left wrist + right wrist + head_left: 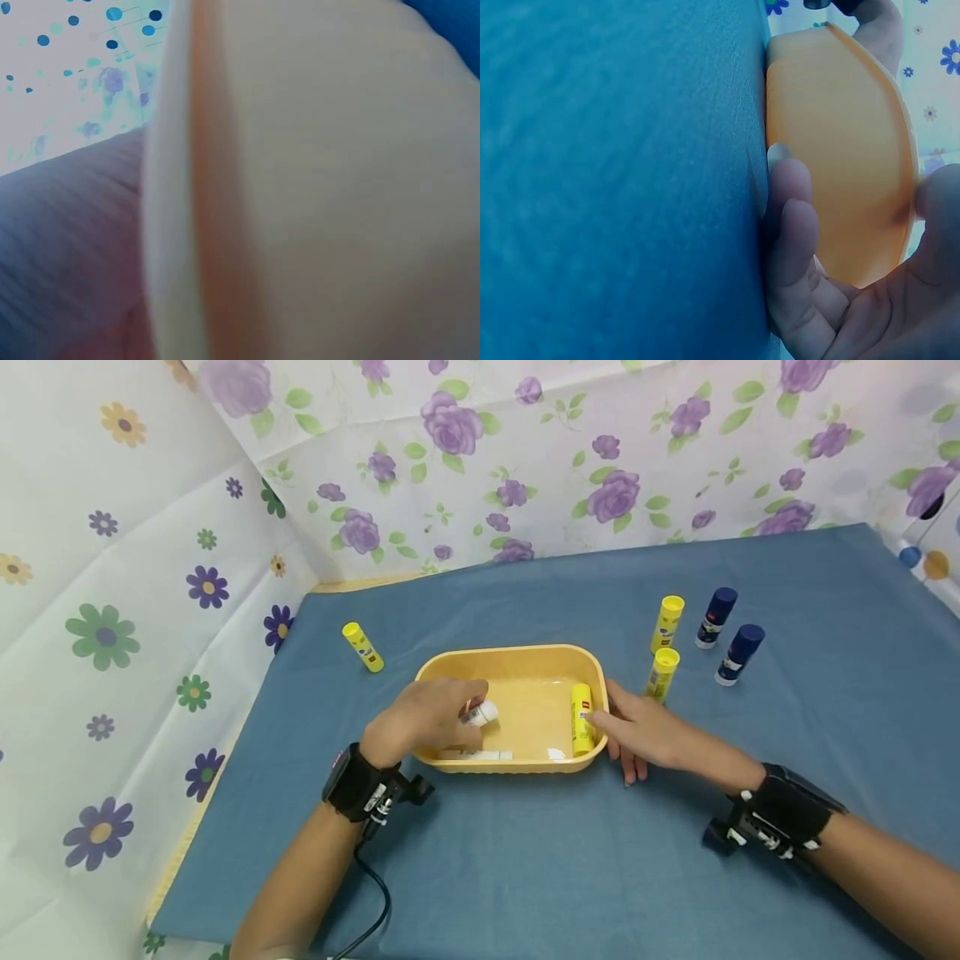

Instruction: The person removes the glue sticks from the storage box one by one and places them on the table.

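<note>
Two hands worked at a shallow yellow tray (517, 658) in the middle of a blue-covered counter (525, 860). Left hand (420, 718), reaching into the tray's left side, had its grip clenched round a small white-ended glue stick (480, 714), held just above the tray floor. Right hand (648, 731) lay with relaxed fingers against the tray's right rim, likely steadying it, touching a yellow glue stick (581, 718) lying inside. Right of the tray stood two yellow sticks (666, 647) and two dark blue ones (727, 631); another yellow stick (363, 647) lay far left.
</note>
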The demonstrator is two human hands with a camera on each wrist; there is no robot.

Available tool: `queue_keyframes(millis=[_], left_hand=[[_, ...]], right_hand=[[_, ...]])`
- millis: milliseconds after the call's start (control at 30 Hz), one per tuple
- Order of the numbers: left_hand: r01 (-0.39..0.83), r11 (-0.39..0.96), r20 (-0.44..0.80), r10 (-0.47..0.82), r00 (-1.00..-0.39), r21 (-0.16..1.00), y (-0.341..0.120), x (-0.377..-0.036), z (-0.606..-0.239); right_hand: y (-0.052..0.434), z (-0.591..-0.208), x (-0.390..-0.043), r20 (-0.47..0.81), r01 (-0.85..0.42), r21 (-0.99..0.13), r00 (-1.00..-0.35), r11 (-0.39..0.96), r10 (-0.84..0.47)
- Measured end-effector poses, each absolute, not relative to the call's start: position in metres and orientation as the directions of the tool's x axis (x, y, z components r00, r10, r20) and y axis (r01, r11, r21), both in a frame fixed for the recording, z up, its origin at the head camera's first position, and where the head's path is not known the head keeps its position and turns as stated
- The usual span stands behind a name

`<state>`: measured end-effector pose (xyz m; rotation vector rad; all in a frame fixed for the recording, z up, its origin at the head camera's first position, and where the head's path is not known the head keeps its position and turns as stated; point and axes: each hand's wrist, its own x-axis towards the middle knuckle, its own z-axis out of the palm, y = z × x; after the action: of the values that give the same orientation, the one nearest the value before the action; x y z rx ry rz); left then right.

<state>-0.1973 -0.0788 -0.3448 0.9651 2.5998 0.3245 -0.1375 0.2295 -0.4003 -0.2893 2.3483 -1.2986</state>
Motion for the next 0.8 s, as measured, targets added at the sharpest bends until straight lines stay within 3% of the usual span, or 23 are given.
queue_keyframes(millis=[367,600,800], left_hand=[[0.620,0.662,-0.208,0.735,-0.645,0.421,-0.080,-0.204,-0.348],[0.551,0.656,-0.264,0.734,-0.626,0.516,-0.084,-0.207,-0.353],[0.586,0.622,-0.220,0.760,-0.611,0.519,-0.083,-0.210,-0.352]], right_hand=[[0.231,-0.402,-0.138,-0.286,0.036,-0.839,-0.877,0.543,-0.385],[0.231,-0.403,-0.140,-0.295,0.042,-0.837,-0.875,0.545,-0.385],[0.232,-0.402,-0.141,-0.303,0.050,-0.833,-0.874,0.550,-0.380]])
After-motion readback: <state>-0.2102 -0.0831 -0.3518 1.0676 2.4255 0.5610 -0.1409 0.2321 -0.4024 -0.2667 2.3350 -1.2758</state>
